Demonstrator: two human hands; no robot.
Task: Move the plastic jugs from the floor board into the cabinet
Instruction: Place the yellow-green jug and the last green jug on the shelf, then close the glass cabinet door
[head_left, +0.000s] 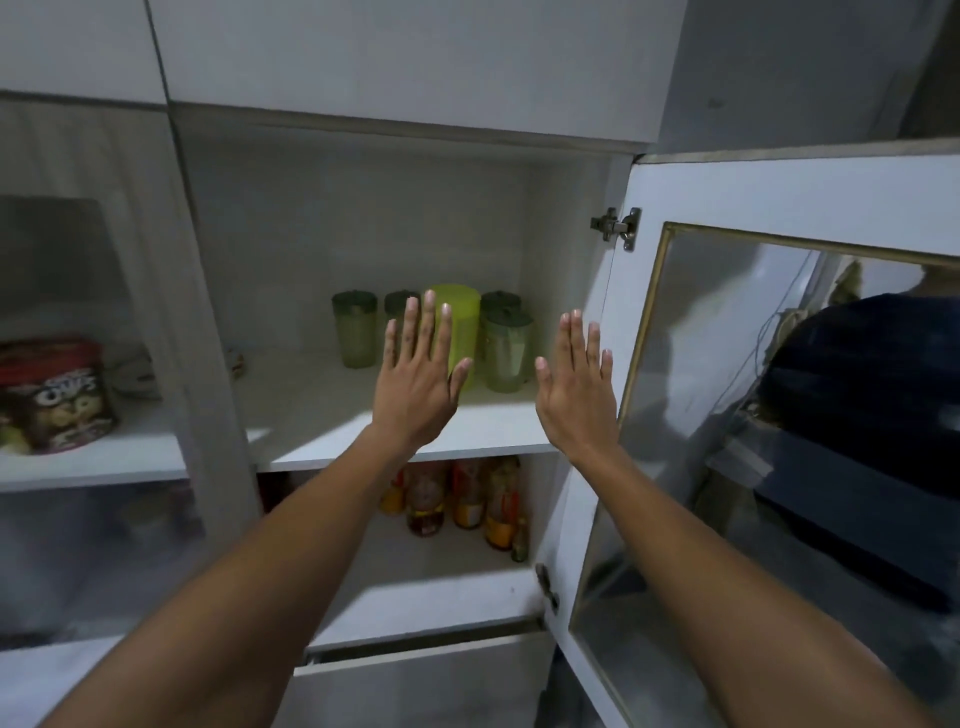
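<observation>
Head view: both arms raised toward an open white cabinet (363, 208), backs of hands facing the camera. Left hand (415, 384) flat, fingers straight and nearly together, gripping nothing, held in front of the shelf (332, 415). Right hand (576, 395) likewise flat and empty, just beside the open glass door (779, 415). On the shelf, toward the back: 1 bright green plastic jug (460, 322), partly hidden behind the left fingers, upright among 4 clear jugs with dark lids (355, 330), 1 standing to its left, 1 behind the fingers, 2 on its right at (506, 351). Below, on the lower shelf, a cluster of bottles (467, 499) with orange and red labels, perhaps sauces, too blurred to read. Behind the closed left pane, a red-lidded cereal tub (52, 395). Bottom centre, a drawer (415, 675) slightly open.
</observation>
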